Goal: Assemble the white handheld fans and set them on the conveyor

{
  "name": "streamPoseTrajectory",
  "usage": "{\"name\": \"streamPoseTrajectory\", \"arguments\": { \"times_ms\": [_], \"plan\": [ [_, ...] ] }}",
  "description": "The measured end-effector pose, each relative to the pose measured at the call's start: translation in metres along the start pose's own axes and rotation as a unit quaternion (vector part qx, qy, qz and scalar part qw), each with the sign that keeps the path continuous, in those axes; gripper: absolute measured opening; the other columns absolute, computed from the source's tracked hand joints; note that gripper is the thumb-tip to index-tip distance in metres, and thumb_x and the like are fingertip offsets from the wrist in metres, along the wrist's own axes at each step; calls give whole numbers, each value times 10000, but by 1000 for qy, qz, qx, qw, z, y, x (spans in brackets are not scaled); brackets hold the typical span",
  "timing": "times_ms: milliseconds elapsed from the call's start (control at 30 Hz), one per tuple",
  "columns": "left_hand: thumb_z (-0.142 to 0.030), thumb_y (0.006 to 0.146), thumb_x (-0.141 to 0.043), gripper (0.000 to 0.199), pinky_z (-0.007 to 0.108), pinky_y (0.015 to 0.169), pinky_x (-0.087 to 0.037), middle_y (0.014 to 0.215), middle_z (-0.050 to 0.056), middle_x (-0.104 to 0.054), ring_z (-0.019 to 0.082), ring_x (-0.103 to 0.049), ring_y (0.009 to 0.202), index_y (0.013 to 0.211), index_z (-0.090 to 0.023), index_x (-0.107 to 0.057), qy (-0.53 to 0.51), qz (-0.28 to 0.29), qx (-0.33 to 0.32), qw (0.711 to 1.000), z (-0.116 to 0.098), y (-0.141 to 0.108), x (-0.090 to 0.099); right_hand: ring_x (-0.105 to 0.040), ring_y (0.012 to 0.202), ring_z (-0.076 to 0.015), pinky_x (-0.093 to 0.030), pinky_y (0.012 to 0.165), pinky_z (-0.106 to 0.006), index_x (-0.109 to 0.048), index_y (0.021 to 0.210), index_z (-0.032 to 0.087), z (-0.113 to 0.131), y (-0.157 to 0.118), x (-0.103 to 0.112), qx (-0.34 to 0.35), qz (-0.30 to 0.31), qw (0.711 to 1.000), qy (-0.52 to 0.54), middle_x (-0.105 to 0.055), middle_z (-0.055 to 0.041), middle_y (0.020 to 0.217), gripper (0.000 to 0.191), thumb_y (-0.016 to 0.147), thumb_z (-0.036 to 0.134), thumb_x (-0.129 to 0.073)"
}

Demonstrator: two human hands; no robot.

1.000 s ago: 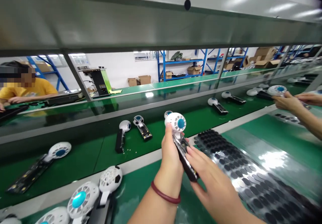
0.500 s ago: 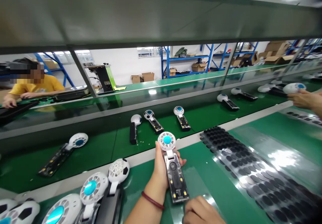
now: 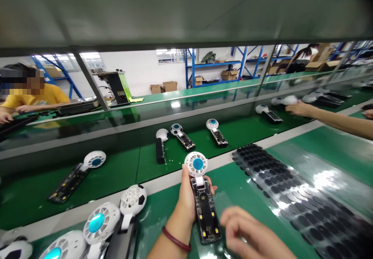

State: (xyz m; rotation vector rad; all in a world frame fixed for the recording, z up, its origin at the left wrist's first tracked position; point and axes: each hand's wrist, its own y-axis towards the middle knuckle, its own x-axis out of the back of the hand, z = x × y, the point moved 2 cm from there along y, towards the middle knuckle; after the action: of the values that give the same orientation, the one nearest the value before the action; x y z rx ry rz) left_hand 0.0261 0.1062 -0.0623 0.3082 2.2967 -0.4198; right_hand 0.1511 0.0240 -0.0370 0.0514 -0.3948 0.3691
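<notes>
My left hand (image 3: 186,197) is closed round a handheld fan (image 3: 205,212). The fan has a white round head with a blue centre and a clear handle showing a dark board with several yellow lights. My right hand (image 3: 244,228) is just right of the handle's lower end, apart from it, fingers curled and blurred; what they hold, if anything, I cannot make out. At the lower left, more fans stand close together, among them one with a blue-centred head (image 3: 97,222) and one with a football-patterned head (image 3: 133,200).
Several fans, including one (image 3: 217,132), lie on the green conveyor belt (image 3: 122,162). Sheets of black round stickers (image 3: 285,189) cover the right of the bench. A co-worker's hand (image 3: 297,109) is at fans on the far right. A person in yellow (image 3: 55,94) sits across.
My right hand has risen and moved right, away from the bottom edge. The held fan is tilted slightly differently. The belt's fans have shifted right, and the co-worker's hand has moved left onto the belt.
</notes>
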Motion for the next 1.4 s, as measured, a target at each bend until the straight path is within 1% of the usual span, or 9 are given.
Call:
{"name": "streamPoseTrajectory", "arguments": {
  "times_ms": [100,167,267,433,833,967,1167,1300,1400],
  "plan": [
    [-743,706,-279,732,219,422,-328,440,48,-533,116,-475,391,564,-94,-586,12,5,23,1000,1,-2,-1,-457,1120,-195,-352,938,-297,-506,625,220,19,30,13,-67,-51,993,84,-488,-17,1194,134,754,258,-510],
    [-724,719,-297,705,223,431,-332,429,38,-512,121,-471,404,535,-103,-574,-5,-5,18,1000,0,-4,-2,-403,1181,-206,-274,1002,-339,-502,620,215,25,46,12,-81,-48,991,96,-438,-16,1264,125,736,256,-516],
    [-673,758,-316,649,263,542,-408,446,25,-503,140,-503,458,517,-122,-559,-38,-21,6,999,-1,-4,-2,-413,1169,-204,-282,988,-352,-483,604,215,27,55,7,-90,-45,991,83,-455,-24,1239,131,732,234,-502],
    [-661,759,-335,642,301,620,-436,479,50,-534,179,-550,536,514,-118,-575,-62,-36,28,997,1,-2,-2,-397,1180,-192,-297,972,-335,-466,602,218,26,54,2,-107,-55,991,58,-446,-22,1243,133,732,196,-485],
    [-630,784,-327,638,297,631,-440,484,51,-557,184,-564,558,538,-110,-602,-95,-60,44,993,0,-4,-3,-406,1182,-191,-352,924,-326,-451,602,217,26,53,-3,-113,-72,990,32,-411,-11,1285,140,731,162,-452],
    [-609,797,-330,623,291,636,-440,485,48,-560,182,-567,563,556,-105,-609,-82,-67,34,994,0,-5,-2,-407,1180,-185,-351,930,-327,-463,625,222,19,53,-9,-91,-100,990,26,-404,-2,1288,126,740,169,-458],
    [-606,802,-325,614,283,649,-442,518,55,-580,179,-575,579,507,-123,-565,-67,-44,10,997,-1,-4,-2,-422,1153,-186,-351,929,-341,-458,655,229,13,51,-13,-64,-122,990,-2,-411,-4,1273,120,760,175,-435],
    [-582,810,-348,581,280,663,-448,530,49,-599,182,-587,604,600,-113,-618,-47,-67,1,997,-2,-4,0,-385,1182,-183,-331,956,-348,-436,667,232,8,51,-16,-46,-125,991,-11,-396,-7,1265,116,775,191,-421],
    [-603,809,-308,620,300,669,-458,561,71,-620,202,-603,635,622,-108,-631,-25,-71,1,997,-1,-3,0,-410,1160,-200,-341,956,-369,-443,784,244,3,51,-17,-62,-145,987,0,-363,-26,1287,48,751,209,-450]
  ]
}}
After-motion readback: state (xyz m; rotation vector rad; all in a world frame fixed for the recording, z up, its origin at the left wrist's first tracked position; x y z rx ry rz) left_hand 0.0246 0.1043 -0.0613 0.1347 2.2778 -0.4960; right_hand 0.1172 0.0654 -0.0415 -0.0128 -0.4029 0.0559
